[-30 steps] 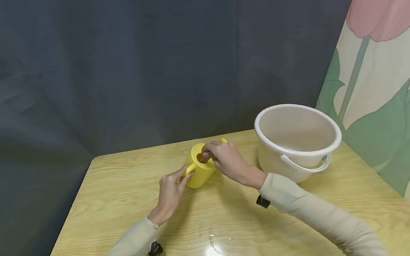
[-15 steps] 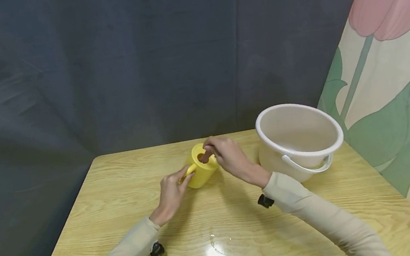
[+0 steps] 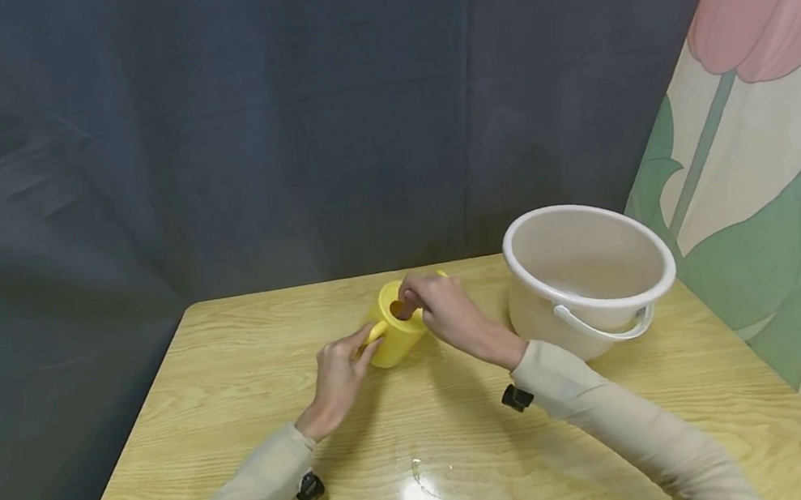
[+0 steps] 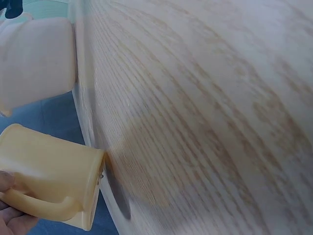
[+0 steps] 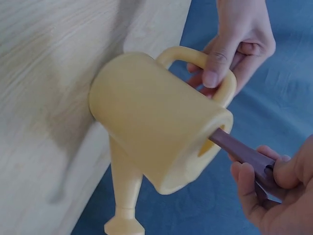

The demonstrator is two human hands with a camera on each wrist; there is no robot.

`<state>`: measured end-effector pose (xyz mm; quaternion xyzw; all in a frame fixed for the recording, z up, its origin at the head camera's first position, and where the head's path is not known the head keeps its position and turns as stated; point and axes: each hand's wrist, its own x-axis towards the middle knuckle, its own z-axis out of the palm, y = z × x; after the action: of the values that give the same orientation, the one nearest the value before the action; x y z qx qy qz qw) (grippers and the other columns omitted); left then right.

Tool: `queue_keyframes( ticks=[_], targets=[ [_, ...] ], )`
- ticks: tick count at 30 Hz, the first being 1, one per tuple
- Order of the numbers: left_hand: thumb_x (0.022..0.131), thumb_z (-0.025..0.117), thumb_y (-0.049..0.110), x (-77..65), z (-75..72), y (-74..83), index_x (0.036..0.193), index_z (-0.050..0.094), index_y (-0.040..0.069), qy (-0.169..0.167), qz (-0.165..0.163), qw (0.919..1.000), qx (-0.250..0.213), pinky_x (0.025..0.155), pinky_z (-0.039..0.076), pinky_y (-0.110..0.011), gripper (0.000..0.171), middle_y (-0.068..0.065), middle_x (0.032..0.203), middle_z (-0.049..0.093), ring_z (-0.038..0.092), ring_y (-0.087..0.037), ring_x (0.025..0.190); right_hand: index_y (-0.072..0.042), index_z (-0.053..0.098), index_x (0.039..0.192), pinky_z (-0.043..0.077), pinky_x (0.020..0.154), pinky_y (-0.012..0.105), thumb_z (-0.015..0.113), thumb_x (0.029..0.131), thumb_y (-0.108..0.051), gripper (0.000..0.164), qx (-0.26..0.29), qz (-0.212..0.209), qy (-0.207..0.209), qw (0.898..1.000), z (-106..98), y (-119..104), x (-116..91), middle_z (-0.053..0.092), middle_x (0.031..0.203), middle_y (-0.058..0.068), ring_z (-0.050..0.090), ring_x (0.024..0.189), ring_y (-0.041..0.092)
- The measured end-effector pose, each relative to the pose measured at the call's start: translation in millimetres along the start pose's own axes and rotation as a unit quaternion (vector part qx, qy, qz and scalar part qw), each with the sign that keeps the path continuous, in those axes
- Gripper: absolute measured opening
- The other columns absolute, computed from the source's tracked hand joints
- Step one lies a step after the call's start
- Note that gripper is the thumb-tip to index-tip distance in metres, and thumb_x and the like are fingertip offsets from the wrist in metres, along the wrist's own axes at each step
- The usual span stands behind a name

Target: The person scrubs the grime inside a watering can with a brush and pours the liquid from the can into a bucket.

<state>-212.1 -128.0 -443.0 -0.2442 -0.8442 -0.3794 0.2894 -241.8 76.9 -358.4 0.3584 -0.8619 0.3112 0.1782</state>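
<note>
A yellow watering can [image 3: 391,350] stands tilted at the far middle of the table, its lower edge close to the wood. My left hand [image 3: 337,379] grips its loop handle [image 4: 41,205]. My right hand [image 3: 452,318], over the top opening, holds a slim brown handle [image 5: 244,154] between thumb and fingers. This handle runs into the opening; whatever is at its far end is hidden inside the can. In the right wrist view the spout [image 5: 126,181] points away on the side opposite the loop handle.
A white bucket [image 3: 595,327] with a carrying handle stands just right of the can, near my right forearm. A wet streak [image 3: 425,484] marks the near part of the wooden table [image 3: 226,399]. A dark curtain [image 3: 322,128] hangs behind, and a tulip-painted wall [image 3: 759,245] flanks the right.
My right hand drew the brown handle partly up out of the opening half a second ago and has since pushed it back down. My left hand keeps its grip on the can.
</note>
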Motion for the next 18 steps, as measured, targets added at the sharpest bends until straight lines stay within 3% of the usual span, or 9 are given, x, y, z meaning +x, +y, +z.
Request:
queue_keyframes(
  ticks=[5,9,12,14,18],
  targets=[
    [0.087,0.072,0.0,2.0,-0.2,2.2,0.117,0.07,-0.002,-0.009,-0.015,0.9999,-0.001,0.073,0.058,-0.033,0.029,-0.018,0.107,0.07,0.072,-0.026,0.091,-0.001,0.069,0.088,0.056,0.077,0.039,0.058,0.081,0.022,0.027,-0.006,-0.002,0.0,1.0,8.9,4.9,-1.0,0.072,0.084,0.007,0.067,0.083,0.024],
    [0.088,0.072,0.001,3.5,0.4,3.8,0.117,0.071,-0.001,-0.01,-0.015,0.9998,0.003,0.071,0.058,-0.032,0.029,-0.018,0.107,0.071,0.072,-0.025,0.087,-0.001,0.069,0.089,0.056,0.075,0.037,0.057,0.077,0.025,0.031,-0.01,0.004,0.0,1.0,13.5,8.1,-2.4,0.072,0.086,0.008,0.067,0.083,0.024],
    [0.088,0.072,0.003,4.4,1.4,4.4,0.116,0.071,0.0,-0.008,-0.013,0.9999,0.005,0.065,0.058,-0.03,0.028,-0.017,0.106,0.071,0.072,-0.021,0.081,-0.001,0.069,0.089,0.057,0.075,0.037,0.058,0.077,0.025,0.031,-0.01,0.008,0.004,1.0,14.2,9.7,-3.1,0.072,0.088,0.01,0.068,0.084,0.025],
    [0.088,0.073,0.004,4.9,2.1,4.8,0.116,0.072,0.001,-0.005,-0.012,0.9999,0.007,0.065,0.058,-0.031,0.028,-0.017,0.105,0.071,0.072,-0.021,0.08,-0.001,0.069,0.089,0.057,0.075,0.039,0.055,0.075,0.027,0.034,-0.003,0.015,0.005,1.0,12.6,10.0,-3.4,0.072,0.087,0.01,0.068,0.084,0.026],
    [0.088,0.073,0.003,5.4,2.8,5.2,0.116,0.071,0.0,-0.006,-0.009,0.9999,0.007,0.069,0.058,-0.032,0.028,-0.017,0.105,0.071,0.072,-0.023,0.083,-0.001,0.068,0.088,0.056,0.076,0.041,0.053,0.081,0.023,0.029,0.005,0.024,0.01,1.0,5.7,9.8,-3.3,0.073,0.084,0.008,0.069,0.085,0.027]
  ],
)
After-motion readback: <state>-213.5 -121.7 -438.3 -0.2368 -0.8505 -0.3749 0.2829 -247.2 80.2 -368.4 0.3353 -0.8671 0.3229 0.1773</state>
